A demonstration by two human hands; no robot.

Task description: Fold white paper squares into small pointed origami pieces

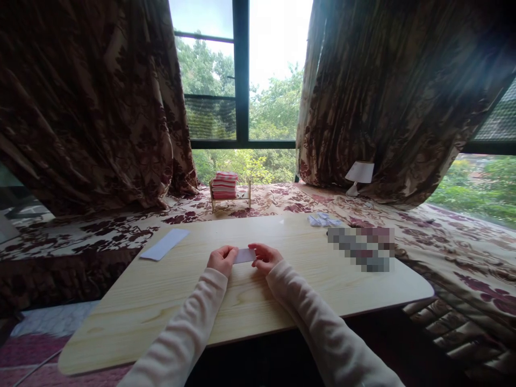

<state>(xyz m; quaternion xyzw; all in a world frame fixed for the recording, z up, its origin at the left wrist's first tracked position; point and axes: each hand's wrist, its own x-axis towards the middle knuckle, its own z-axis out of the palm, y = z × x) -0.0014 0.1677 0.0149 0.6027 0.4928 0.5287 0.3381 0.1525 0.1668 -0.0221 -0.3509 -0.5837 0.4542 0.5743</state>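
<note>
A small white piece of paper (244, 256) spans the gap between my hands, just above the wooden table (177, 317). My left hand (223, 259) pinches its left end between thumb and fingers. At the right end, my right hand (266, 257) has its thumb and fingers closed on the paper's edge. Whether the paper is folded cannot be made out. To the left lies a longer white sheet of paper (165, 244), flat near the table's far left edge.
Crumpled or folded pale paper pieces (323, 220) lie at the table's far edge. A blurred-out patch (363, 249) covers something at right. Beyond, on the floral cloth, stand a small rack (231, 204) with striped folded cloths (224, 185) and a white lamp (360, 173).
</note>
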